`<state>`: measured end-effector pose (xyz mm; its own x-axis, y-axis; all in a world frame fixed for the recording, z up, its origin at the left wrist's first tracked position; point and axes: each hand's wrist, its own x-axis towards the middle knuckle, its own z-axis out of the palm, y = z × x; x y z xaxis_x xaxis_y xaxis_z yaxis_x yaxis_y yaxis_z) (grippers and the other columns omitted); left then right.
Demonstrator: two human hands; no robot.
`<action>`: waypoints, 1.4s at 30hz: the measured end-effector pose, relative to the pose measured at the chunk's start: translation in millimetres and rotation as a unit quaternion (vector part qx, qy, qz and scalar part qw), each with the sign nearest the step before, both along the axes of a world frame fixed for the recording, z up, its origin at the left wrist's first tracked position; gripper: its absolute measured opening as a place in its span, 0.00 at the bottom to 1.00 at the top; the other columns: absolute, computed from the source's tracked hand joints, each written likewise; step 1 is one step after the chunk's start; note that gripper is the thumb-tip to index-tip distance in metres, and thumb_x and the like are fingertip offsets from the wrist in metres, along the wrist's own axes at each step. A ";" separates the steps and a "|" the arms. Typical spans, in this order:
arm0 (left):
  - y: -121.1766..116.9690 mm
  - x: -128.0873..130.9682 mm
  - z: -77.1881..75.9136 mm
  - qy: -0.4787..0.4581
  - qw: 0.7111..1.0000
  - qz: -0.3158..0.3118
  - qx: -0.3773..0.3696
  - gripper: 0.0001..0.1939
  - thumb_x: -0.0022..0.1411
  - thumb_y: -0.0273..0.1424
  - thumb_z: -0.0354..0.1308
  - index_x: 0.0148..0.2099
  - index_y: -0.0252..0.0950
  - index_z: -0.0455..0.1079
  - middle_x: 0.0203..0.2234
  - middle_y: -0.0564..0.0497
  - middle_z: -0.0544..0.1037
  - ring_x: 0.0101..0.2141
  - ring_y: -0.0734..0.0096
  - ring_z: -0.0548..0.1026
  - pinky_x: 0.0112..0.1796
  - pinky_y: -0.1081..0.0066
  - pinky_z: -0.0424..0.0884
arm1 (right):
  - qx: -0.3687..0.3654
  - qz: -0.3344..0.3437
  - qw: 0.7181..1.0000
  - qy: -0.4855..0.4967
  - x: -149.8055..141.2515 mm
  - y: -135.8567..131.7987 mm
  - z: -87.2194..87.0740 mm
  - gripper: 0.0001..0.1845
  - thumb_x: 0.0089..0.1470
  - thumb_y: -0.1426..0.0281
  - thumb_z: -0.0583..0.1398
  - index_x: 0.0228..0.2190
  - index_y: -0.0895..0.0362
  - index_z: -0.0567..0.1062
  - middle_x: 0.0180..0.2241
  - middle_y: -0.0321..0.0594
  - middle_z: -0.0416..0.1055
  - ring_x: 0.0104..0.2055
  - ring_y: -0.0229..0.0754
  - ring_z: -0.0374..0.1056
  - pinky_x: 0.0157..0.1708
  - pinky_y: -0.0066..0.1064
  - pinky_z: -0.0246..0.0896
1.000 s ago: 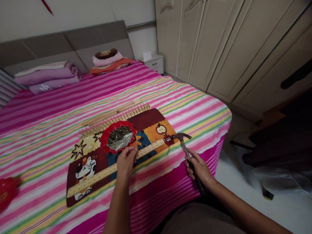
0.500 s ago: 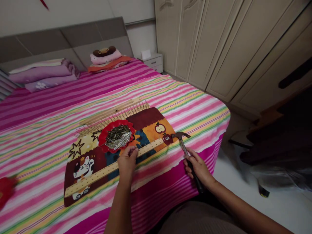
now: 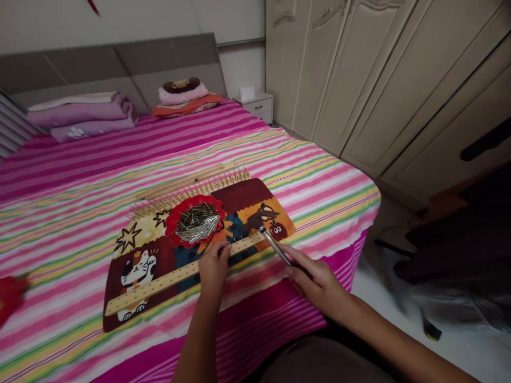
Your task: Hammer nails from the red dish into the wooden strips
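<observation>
My right hand (image 3: 315,279) is wrapped around the dark grip of a claw hammer (image 3: 275,246). The hammer's head is blurred above the right part of a pale wooden strip (image 3: 171,276) with rows of small dark holes. My left hand (image 3: 214,266) is at the strip's near side, thumb and forefinger pinched together over it. Whatever sits between those fingertips is too small to make out. Just behind the left hand, a red scalloped bowl (image 3: 170,234) holds a heap of nails (image 3: 197,222). A few nails stand in the strip between the left hand and the hammer.
Beneath the strip lies a patterned mat (image 3: 235,194) with a cat picture, on a striped bedspread (image 3: 319,175). Behind the bowl, another strip (image 3: 215,184) bristles with upright nails, with plain wooden strips (image 3: 179,181) beyond. A red object (image 3: 11,298) is at the left edge.
The hammer has swung left, from beside the mat's right edge to above the strip, with my right hand following. My left hand stays pinched at the strip. The view has shifted slightly.
</observation>
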<state>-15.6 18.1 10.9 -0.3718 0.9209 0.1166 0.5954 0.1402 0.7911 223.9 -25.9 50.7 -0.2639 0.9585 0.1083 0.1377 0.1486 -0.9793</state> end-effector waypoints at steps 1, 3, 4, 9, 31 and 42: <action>0.1 -0.1 -1.0 0.000 1.000 -0.001 0.000 0.07 0.51 0.35 0.55 0.29 0.40 0.72 0.26 0.52 0.76 0.30 0.67 0.72 0.35 0.70 0.65 | 0.044 0.033 0.998 -0.026 -4.8 2.8 7.9 0.23 0.57 0.69 0.56 0.54 0.52 0.70 0.30 0.38 0.76 0.29 0.41 0.71 0.30 0.32 0.67; 0.5 -0.7 -3.3 0.003 1.000 -0.005 0.003 0.08 0.51 0.35 0.55 0.29 0.39 0.73 0.26 0.52 0.76 0.29 0.68 0.71 0.34 0.70 0.65 | 0.096 0.088 0.989 -0.065 -15.2 8.6 18.7 0.24 0.57 0.71 0.54 0.56 0.49 0.68 0.40 0.41 0.77 0.38 0.46 0.73 0.38 0.37 0.67; 0.6 -1.1 -4.5 0.006 1.000 -0.007 0.005 0.08 0.52 0.35 0.54 0.30 0.39 0.73 0.26 0.52 0.76 0.29 0.68 0.71 0.34 0.70 0.64 | 0.104 0.105 0.986 -0.079 -20.2 11.0 21.7 0.25 0.57 0.72 0.54 0.56 0.48 0.68 0.42 0.41 0.77 0.39 0.47 0.73 0.40 0.38 0.67; 1.3 -1.3 -7.4 0.022 1.000 -0.013 0.008 0.08 0.52 0.35 0.54 0.28 0.39 0.72 0.23 0.52 0.74 0.28 0.68 0.70 0.32 0.70 0.63 | 0.110 0.125 0.979 -0.120 -28.5 13.7 24.6 0.26 0.56 0.72 0.54 0.56 0.46 0.67 0.38 0.39 0.78 0.35 0.45 0.73 0.37 0.36 0.68; 51.0 -49.5 55.9 0.289 0.918 0.024 -0.271 0.11 0.52 0.33 0.53 0.34 0.39 0.77 0.35 0.42 0.79 0.38 0.55 0.75 0.32 0.66 0.66 | -0.281 -0.198 0.910 0.233 29.4 6.2 -79.3 0.34 0.46 0.59 0.63 0.53 0.55 0.62 0.17 0.26 0.64 0.12 0.29 0.53 0.07 0.18 0.47; 40.1 -77.5 51.8 -0.084 0.994 0.036 -0.065 0.11 0.41 0.36 0.60 0.30 0.36 0.72 0.20 0.53 0.73 0.23 0.72 0.69 0.27 0.72 0.63 | -0.287 -0.191 0.906 0.245 30.0 7.0 -82.7 0.33 0.46 0.59 0.62 0.53 0.53 0.62 0.17 0.26 0.64 0.12 0.29 0.54 0.08 0.18 0.45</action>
<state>-93.1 58.2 62.7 -0.4417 0.8943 -0.0709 0.4411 0.2853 0.8509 253.8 -19.0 -32.1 0.0444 0.9048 -0.4236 -0.4010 -0.3722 -0.8370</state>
